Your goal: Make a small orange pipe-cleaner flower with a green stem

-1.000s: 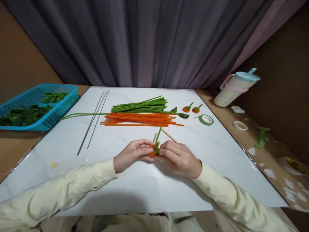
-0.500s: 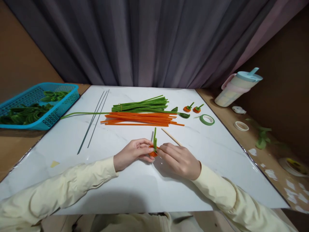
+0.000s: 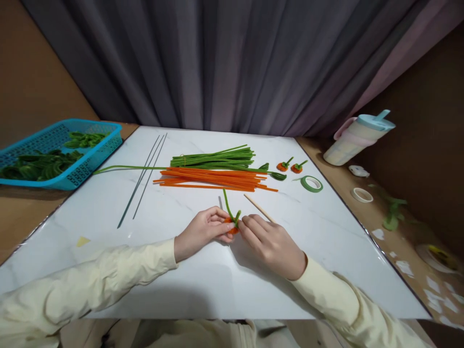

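My left hand (image 3: 203, 231) and my right hand (image 3: 270, 241) meet at the middle of the white table (image 3: 108, 251). Both pinch a small orange pipe-cleaner coil (image 3: 231, 225) with a green pipe-cleaner stem (image 3: 228, 207) sticking up from it, bent to the left. A thin wooden stick (image 3: 258, 208) lies just behind my right hand's fingers. Further back lie a bundle of orange pipe cleaners (image 3: 213, 179) and a bundle of green pipe cleaners (image 3: 213, 158).
Two finished orange pieces (image 3: 290, 166) and a green tape roll (image 3: 311, 183) lie back right. Thin dark wires (image 3: 143, 179) lie at the left. A blue basket (image 3: 83, 162) of green pieces stands far left. A lidded cup (image 3: 357, 137) and white tape roll (image 3: 361, 195) sit at the right.
The green stem has swung from leaning right, through upright, to bending left while both hands keep pinching the orange coil. The view has shifted slightly.
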`<state>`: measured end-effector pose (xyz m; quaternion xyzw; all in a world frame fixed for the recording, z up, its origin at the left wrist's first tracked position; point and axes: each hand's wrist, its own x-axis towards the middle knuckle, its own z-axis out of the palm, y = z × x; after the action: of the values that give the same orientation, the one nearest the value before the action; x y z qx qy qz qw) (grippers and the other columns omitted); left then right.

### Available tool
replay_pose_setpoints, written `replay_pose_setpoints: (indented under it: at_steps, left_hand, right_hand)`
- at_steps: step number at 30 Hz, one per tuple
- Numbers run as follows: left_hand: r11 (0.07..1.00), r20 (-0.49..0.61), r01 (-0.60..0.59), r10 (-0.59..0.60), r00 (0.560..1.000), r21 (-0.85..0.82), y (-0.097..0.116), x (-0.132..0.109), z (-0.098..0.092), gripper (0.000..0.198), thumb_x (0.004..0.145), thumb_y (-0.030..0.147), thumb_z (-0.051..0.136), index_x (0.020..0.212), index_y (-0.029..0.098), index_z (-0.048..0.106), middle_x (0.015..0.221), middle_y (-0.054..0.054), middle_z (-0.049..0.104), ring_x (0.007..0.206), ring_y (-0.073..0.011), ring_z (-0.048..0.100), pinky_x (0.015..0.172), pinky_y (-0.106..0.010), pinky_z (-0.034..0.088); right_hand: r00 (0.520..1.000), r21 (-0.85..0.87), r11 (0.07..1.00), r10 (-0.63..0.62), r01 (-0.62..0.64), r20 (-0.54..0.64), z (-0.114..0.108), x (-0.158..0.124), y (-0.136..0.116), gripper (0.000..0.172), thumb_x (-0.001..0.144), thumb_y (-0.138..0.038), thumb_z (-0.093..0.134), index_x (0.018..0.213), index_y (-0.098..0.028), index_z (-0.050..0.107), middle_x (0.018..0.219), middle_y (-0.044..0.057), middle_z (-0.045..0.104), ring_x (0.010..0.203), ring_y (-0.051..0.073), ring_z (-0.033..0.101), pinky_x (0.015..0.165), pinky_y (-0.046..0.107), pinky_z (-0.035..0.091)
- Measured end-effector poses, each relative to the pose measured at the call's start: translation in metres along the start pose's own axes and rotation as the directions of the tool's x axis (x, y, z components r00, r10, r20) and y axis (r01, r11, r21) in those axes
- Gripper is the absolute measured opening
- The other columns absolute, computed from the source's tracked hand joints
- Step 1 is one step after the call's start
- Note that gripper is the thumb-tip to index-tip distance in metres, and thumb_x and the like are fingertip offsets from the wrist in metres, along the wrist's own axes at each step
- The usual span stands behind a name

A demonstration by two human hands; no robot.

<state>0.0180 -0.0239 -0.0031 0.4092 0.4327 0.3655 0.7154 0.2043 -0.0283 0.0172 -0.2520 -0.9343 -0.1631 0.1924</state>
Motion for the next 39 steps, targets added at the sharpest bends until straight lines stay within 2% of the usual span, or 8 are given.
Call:
replay_pose_setpoints:
  at_steps: [7,16,19,23,28,34,36,39]
  left_hand:
    - [1.0,0.027,-0.007,0.007,1.0,0.005,0.0,0.002,-0.001,0.032,0.068,0.029,0.072,0.083,0.011,0.051,0.064,-0.001,0.062,0.06,-0.0111,0.063,0.061,-0.024,0.053]
    - [0.999,0.063,0.03,-0.029,0.998,-0.024,0.001,0.004,-0.007,0.03,0.067,0.026,0.073,0.083,0.01,0.053,0.063,-0.004,0.065,0.057,-0.0132,0.065,0.061,-0.025,0.053]
    - [0.999,0.071,0.026,-0.025,0.997,-0.023,0.001,0.003,-0.007,0.03,0.067,0.027,0.073,0.083,0.011,0.053,0.062,-0.004,0.065,0.056,-0.0136,0.065,0.06,-0.025,0.053]
    - [0.999,0.107,0.035,-0.031,0.994,-0.036,0.003,0.001,-0.006,0.031,0.066,0.028,0.073,0.085,0.011,0.055,0.061,-0.004,0.065,0.053,-0.0137,0.064,0.055,-0.026,0.053]
    - [0.997,0.178,0.061,-0.052,0.983,-0.044,0.007,0.0,-0.007,0.032,0.066,0.028,0.074,0.086,0.011,0.056,0.068,-0.006,0.065,0.053,-0.0132,0.061,0.05,-0.025,0.052]
    - [0.998,0.241,0.057,-0.047,0.969,-0.036,0.007,-0.001,-0.011,0.032,0.066,0.028,0.073,0.089,0.012,0.058,0.073,-0.008,0.066,0.057,-0.0152,0.063,0.051,-0.026,0.053]
    - [0.997,0.242,0.062,-0.051,0.969,-0.037,0.007,-0.001,-0.012,0.031,0.067,0.028,0.072,0.089,0.012,0.058,0.076,-0.01,0.066,0.059,-0.0159,0.063,0.053,-0.027,0.053]
    - [0.996,0.227,0.081,-0.073,0.971,-0.026,0.007,-0.001,-0.013,0.03,0.067,0.028,0.071,0.089,0.011,0.059,0.077,-0.01,0.066,0.058,-0.0167,0.063,0.052,-0.029,0.054]
  right_hand:
    - [0.994,-0.101,0.99,-0.092,0.098,0.058,-0.004,0.006,-0.006,0.024,0.086,-0.006,0.037,0.079,-0.008,0.059,0.074,0.011,0.057,0.068,0.019,0.05,0.048,0.027,0.037]
    - [0.942,-0.071,0.939,-0.336,0.336,0.006,-0.001,0.007,0.003,0.024,0.081,-0.003,0.04,0.077,-0.003,0.063,0.081,0.018,0.06,0.066,0.019,0.053,0.049,0.03,0.045]
    - [0.938,-0.076,0.936,-0.346,0.343,-0.028,-0.001,0.007,0.007,0.022,0.082,-0.002,0.041,0.079,-0.002,0.063,0.082,0.018,0.062,0.067,0.02,0.055,0.051,0.031,0.047]
    - [0.944,0.04,0.944,-0.326,0.328,-0.051,-0.005,0.002,0.025,0.022,0.086,-0.005,0.039,0.086,-0.005,0.061,0.083,0.014,0.063,0.074,0.018,0.058,0.059,0.029,0.05]
    - [0.986,0.047,0.987,-0.148,0.152,-0.083,-0.006,-0.011,0.055,0.025,0.089,-0.006,0.035,0.105,-0.007,0.053,0.087,0.012,0.064,0.079,0.018,0.058,0.061,0.029,0.048]
    - [0.999,0.052,0.998,0.034,-0.034,-0.008,0.001,-0.018,0.059,0.031,0.085,0.0,0.034,0.101,-0.013,0.057,0.083,0.007,0.065,0.074,0.014,0.058,0.057,0.024,0.042]
    - [0.987,0.048,0.989,0.134,-0.139,0.094,0.004,-0.019,0.06,0.027,0.088,-0.006,0.035,0.097,-0.015,0.059,0.082,0.007,0.065,0.076,0.015,0.058,0.058,0.024,0.041]
    - [0.921,0.031,0.941,0.323,-0.337,0.219,0.009,-0.02,0.064,0.022,0.092,-0.024,0.04,0.096,-0.016,0.06,0.086,0.008,0.064,0.078,0.017,0.059,0.059,0.025,0.041]
